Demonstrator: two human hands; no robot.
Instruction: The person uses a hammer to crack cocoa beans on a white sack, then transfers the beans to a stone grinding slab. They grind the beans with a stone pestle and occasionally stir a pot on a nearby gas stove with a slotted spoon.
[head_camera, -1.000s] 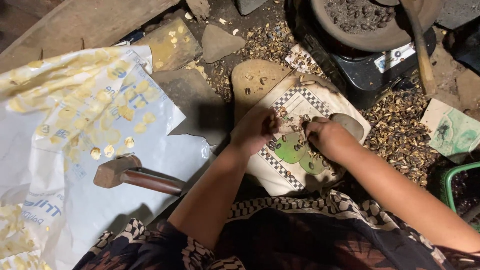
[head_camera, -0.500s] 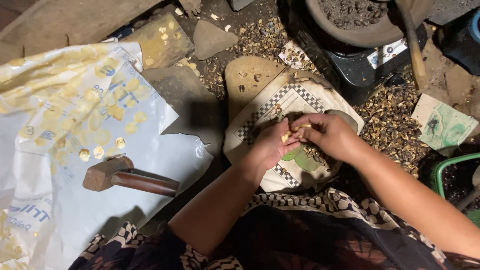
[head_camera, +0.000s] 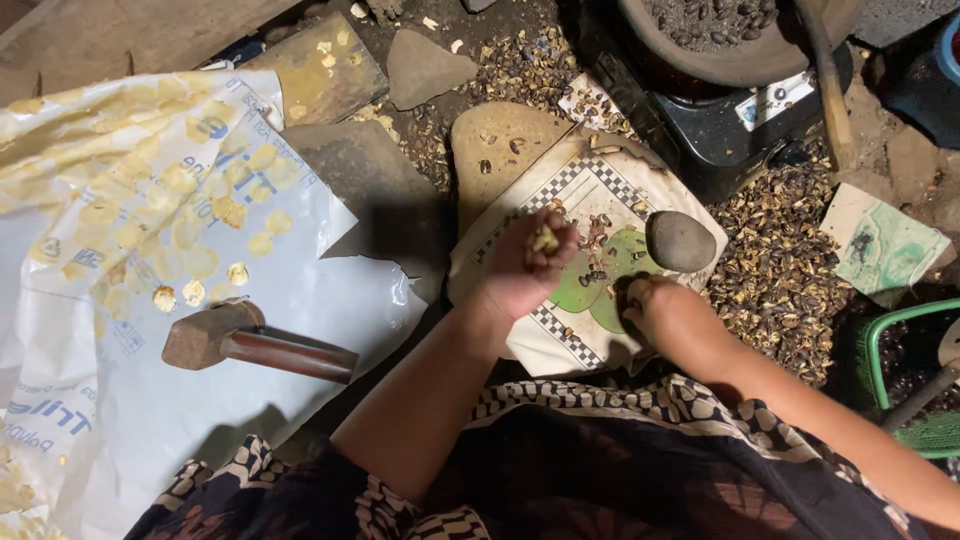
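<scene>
Both forearms are bare, with no sleeves reaching the wrists. The left hand (head_camera: 528, 265) and the right hand (head_camera: 655, 305) wear no gloves, rings or bracelets that show. At the near edge, a dark garment covers the lap, trimmed with a black-and-cream checkered, wavy-patterned border across its far side.

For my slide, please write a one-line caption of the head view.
Left hand holds a pale kernel above a checkered mat; right hand rests near a round stone.

Hands parted: left hand (head_camera: 525, 265) lifted kernel (head_camera: 545, 240); right hand (head_camera: 650, 305) lowered.
</scene>
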